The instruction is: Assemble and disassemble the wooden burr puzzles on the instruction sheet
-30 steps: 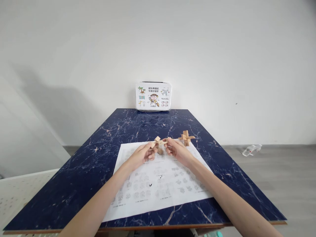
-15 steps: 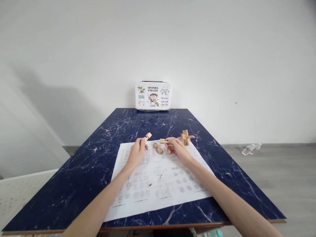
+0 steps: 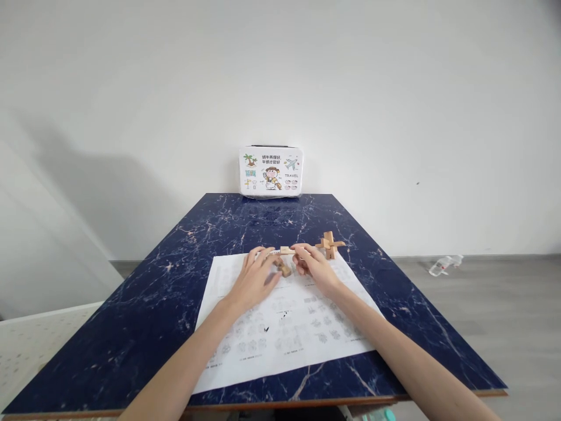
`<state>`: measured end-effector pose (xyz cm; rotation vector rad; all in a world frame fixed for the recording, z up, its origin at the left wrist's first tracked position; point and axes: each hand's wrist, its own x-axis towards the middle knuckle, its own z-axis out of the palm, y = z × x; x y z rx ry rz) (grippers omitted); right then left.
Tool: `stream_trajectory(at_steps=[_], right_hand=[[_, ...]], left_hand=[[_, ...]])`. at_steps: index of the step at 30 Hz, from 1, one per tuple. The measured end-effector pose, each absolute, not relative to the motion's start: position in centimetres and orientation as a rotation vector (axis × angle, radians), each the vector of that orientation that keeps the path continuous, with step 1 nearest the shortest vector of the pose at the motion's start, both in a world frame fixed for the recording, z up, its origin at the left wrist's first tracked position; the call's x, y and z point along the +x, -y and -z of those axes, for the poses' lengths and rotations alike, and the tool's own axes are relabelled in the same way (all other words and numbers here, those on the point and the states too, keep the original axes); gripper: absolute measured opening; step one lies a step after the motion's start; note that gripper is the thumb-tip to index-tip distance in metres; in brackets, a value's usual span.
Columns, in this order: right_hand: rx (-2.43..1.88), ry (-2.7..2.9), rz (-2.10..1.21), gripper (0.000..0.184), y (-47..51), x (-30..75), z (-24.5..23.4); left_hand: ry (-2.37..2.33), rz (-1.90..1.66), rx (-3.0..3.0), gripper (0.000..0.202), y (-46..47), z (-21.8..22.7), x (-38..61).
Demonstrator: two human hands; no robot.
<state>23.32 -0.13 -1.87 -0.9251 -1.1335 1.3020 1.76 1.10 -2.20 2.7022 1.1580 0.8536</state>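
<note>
My right hand (image 3: pixel 316 266) pinches a notched wooden puzzle piece (image 3: pixel 286 249), which points left from the fingertips. My left hand (image 3: pixel 252 279) lies palm down with its fingers spread, the tips at another wooden piece (image 3: pixel 284 268) on the sheet. Whether those fingertips touch it I cannot tell, and part of the wood there is hidden by them. Just beyond my right hand stands a cross-shaped assembly of interlocked wooden pieces (image 3: pixel 329 245). Under both hands is a white printed instruction sheet (image 3: pixel 280 345) with rows of small diagrams.
The blue marble-patterned table (image 3: pixel 263 219) reaches to the wall. A white cartoon-printed case (image 3: pixel 270 172) stands upright at its far edge. Small dark specks (image 3: pixel 266 330) are on the sheet. A clear plastic item (image 3: pixel 446 265) lies on the floor at right.
My left hand has turned palm down, spread its fingers and moved right toward the pieces on the sheet. The small block it pinched no longer shows. My right hand has barely moved.
</note>
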Motion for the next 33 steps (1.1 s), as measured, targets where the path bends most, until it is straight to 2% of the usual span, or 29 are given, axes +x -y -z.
stream_trajectory(at_steps=[4, 10, 21, 33], right_hand=[[-0.912, 1.151, -1.341, 0.048, 0.20, 23.30, 1.96], [-0.897, 1.153, -1.341, 0.047, 0.17, 23.39, 1.95], [-0.803, 1.330, -1.279, 0.043, 0.82, 23.29, 1.37], [-0.908, 1.556, -1.143, 0.046, 0.71, 23.04, 1.85]], left_hand=[[-1.025, -0.720, 2.663, 0.038, -1.06, 2.18, 1.85], [-1.017, -0.718, 2.630, 0.044, -0.95, 1.77, 2.04], [-1.086, -1.167, 2.214, 0.074, -0.48, 1.58, 2.26], [-1.031, -1.186, 2.107, 0.068, -0.39, 1.59, 2.62]])
